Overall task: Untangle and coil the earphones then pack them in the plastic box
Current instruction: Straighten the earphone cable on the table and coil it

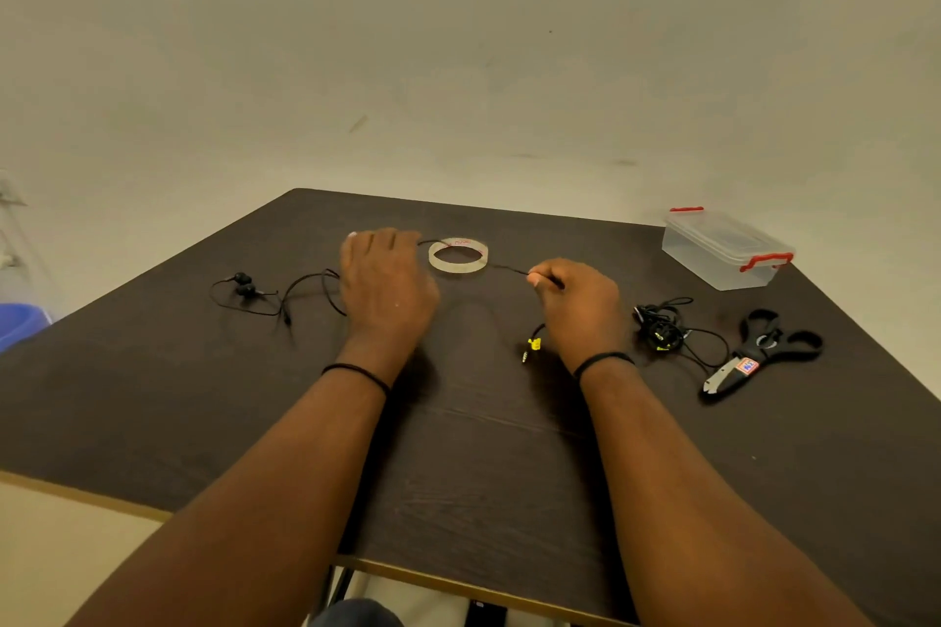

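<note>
Black earphones lie stretched across the dark table. Their two earbuds rest at the left, and the cable runs under my left hand, behind a tape roll, to my right hand. My right hand pinches the cable near its tip. The yellow-tagged plug lies by my right wrist. My left hand holds the cable, fingers curled over it. A second, tangled pair of earphones sits to the right. The clear plastic box with red latches stands closed at the far right.
A roll of clear tape lies between my hands at the back. Black-handled scissors lie at the right near the tangled pair. A blue bin stands off the table's left edge.
</note>
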